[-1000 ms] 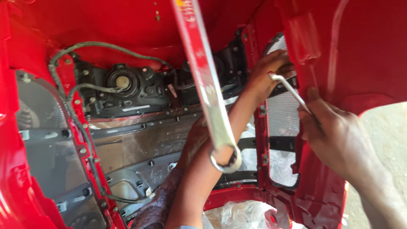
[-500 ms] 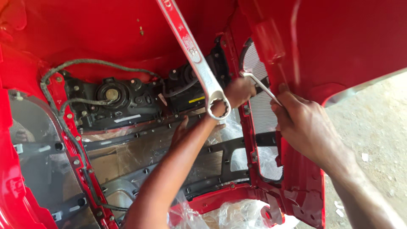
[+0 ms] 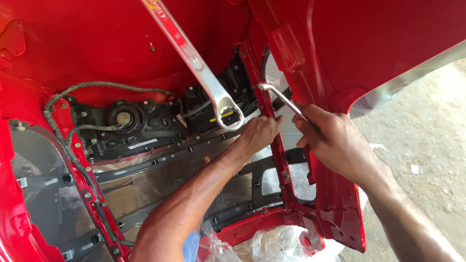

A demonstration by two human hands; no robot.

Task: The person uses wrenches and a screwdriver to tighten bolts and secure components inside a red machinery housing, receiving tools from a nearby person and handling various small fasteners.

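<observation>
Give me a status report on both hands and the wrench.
Right hand grips bent wrench, its head at red bumper edge. Left hand braces against that edge. Big ring spanner hangs across view above left hand.

A long ring spanner (image 3: pixel 204 73) slants across the upper opening, its ring end just above the left hand (image 3: pixel 259 133). A red strut (image 3: pixel 279 155) stands between both hands. Cables (image 3: pixel 73 145) and the black lamp housing (image 3: pixel 145 121) crowd the left; open ground (image 3: pixel 427 136) lies right.
</observation>
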